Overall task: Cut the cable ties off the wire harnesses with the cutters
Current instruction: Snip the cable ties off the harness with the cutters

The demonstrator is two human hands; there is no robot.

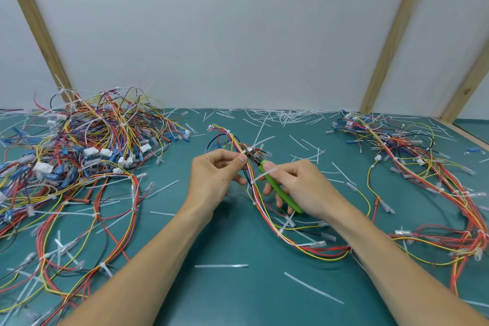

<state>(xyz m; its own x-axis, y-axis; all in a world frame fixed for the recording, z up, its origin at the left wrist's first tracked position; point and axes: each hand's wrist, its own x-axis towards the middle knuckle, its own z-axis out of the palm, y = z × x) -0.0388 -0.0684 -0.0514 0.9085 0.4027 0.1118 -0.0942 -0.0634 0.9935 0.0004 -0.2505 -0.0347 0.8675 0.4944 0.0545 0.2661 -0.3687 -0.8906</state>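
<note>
Left hand (211,174) pinched the harness (260,201) just beside the cutters (275,185); right hand (296,182) gripped their green handles, nose on a tie (244,152) between my hands. I judged: catch only the tie, no wires, then squeeze.

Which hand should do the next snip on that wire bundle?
The right hand, most likely. It already grips the green cutters, whose tip sits at a white cable tie on the wire bundle. The left hand pinches the bundle beside the tip, steadying it.
</note>
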